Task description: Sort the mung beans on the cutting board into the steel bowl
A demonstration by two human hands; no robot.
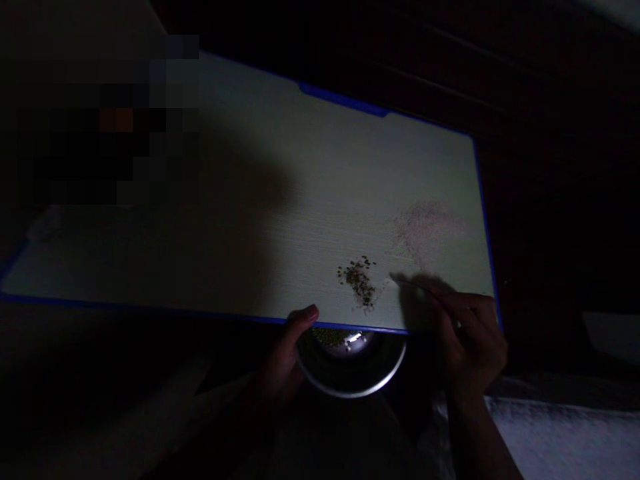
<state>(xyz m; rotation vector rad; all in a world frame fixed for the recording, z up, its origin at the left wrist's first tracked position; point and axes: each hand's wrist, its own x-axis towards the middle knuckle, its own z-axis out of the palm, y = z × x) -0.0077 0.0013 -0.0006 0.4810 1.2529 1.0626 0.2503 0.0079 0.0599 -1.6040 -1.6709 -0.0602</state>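
A thin tool [414, 285] looks pinched in the right hand [473, 340], tip held low, probably for fine control beside the seeds [361, 280], which are scattered near the edge of the desk [325, 173]. The bowl [350, 393] is tucked partly under that edge, seemingly for closeness. The left hand's [287, 353] thumb is hooked over; whether bowl or desk is gripped below can't be told, way too dark.
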